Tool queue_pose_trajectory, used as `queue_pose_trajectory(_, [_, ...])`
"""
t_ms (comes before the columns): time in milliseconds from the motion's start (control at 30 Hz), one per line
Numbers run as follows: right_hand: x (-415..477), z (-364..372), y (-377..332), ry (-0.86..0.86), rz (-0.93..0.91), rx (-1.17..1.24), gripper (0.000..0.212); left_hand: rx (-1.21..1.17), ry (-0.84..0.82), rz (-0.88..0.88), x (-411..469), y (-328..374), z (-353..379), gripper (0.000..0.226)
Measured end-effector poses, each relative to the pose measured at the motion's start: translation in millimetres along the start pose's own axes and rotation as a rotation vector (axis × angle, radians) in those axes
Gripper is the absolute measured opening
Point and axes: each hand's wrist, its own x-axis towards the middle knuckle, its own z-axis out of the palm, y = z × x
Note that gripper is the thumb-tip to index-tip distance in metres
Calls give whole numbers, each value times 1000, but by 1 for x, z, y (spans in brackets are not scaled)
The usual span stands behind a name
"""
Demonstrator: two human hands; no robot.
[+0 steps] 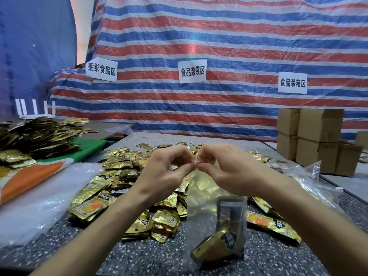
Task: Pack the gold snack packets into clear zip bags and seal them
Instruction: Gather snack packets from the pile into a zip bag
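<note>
A clear zip bag hangs upright above the speckled table, with gold snack packets resting in its bottom. My left hand and my right hand meet at the middle of the bag's top edge, each pinching the zip strip between thumb and forefinger. Behind and below the hands lies a wide heap of loose gold packets. Whether the strip is closed under my fingers is hidden.
Empty clear bags lie at the left and crumpled at the right. A second packet pile covers a green and orange sheet at the far left. Stacked cardboard boxes stand at the back right before a striped tarp.
</note>
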Motion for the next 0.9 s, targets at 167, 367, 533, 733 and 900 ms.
queue_pose_trajectory(167, [-2,-4,5,-19,32,81,6,-56,-87,-32,-1,4,-2,3])
queue_pose_trajectory(367, [-4,-7,7,-49,51,145,5,-109,-127,-56,-2,6,-4,7])
queue_pose_trajectory(533, [-6,-12,7,-60,55,166,5,-152,-139,-95,-1,5,-5,5])
queue_pose_trajectory(733, [-8,-15,6,-71,61,170,10,-151,-146,-91,0,7,-5,3])
queue_pose_trajectory(900, [-10,-14,6,-43,75,252,12,-104,-153,-71,-1,9,-5,2])
